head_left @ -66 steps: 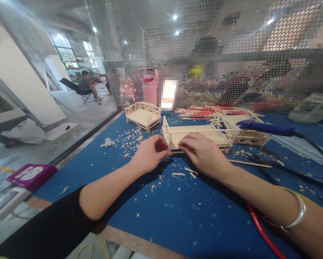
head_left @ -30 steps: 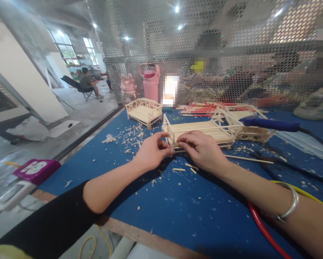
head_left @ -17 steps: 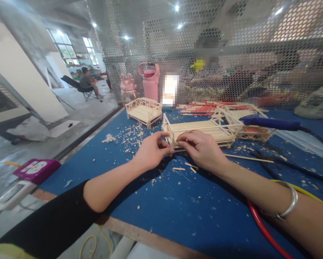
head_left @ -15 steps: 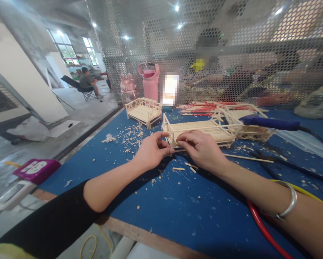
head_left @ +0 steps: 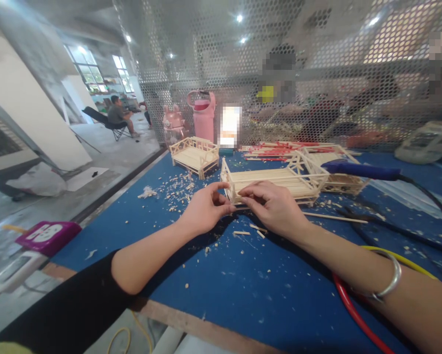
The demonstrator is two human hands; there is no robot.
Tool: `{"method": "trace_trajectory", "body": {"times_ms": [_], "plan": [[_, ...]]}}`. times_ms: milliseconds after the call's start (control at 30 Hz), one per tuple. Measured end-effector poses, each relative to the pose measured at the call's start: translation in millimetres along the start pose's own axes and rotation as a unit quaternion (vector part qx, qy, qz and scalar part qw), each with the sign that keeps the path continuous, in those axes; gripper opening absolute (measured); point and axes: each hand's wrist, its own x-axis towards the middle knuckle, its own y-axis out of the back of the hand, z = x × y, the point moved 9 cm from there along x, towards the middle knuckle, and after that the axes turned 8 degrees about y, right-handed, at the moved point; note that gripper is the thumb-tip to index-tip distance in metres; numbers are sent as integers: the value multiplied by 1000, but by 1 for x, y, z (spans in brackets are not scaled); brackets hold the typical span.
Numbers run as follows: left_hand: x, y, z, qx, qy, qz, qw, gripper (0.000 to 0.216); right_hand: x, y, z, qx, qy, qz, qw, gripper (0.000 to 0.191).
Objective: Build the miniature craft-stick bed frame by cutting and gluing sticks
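Observation:
A small bed-shaped model of thin wooden sticks (head_left: 276,180) stands on the blue table (head_left: 243,290). My left hand (head_left: 204,210) pinches the model's near left corner between thumb and fingers. My right hand (head_left: 274,206) lies next to it, its fingertips closed on the front rail of the same model. A silver bangle (head_left: 387,282) circles my right wrist. Short stick offcuts (head_left: 248,230) lie just below my hands.
A finished stick model (head_left: 195,155) stands at the back left, another (head_left: 335,172) behind the right end. Red-tipped sticks (head_left: 280,150), a blue-handled corded tool (head_left: 361,171), a long stick (head_left: 335,217), pink bottles (head_left: 202,115), wood chips (head_left: 176,189), red and yellow hoses (head_left: 354,309). Perforated metal screen behind, people beyond it.
My hands stay on the model's near left corner; my left thumb has lifted onto the corner post. The view shifted slightly.

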Motion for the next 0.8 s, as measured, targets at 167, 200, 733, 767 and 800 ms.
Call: {"method": "trace_trajectory", "body": {"times_ms": [167, 200, 733, 767, 800], "plan": [[2, -1, -2, -14, 2, -20, 1000, 49, -1, 0, 3, 4, -14, 8, 1000, 13], [2, -1, -2, -17, 3, -21, 1000, 48, -1, 0, 3, 4, -17, 8, 1000, 13], [-9, -15, -6, -42, 16, -22, 999, 45, -14, 26, -10, -17, -34, -59, 998, 15], [-8, -14, -6, -31, 9, -22, 999, 41, -19, 32, -10, -31, -52, -59, 996, 15], [-8, -13, -5, -12, 0, -18, 1000, 38, -26, 38, -9, -50, -82, -58, 994, 17]]}}
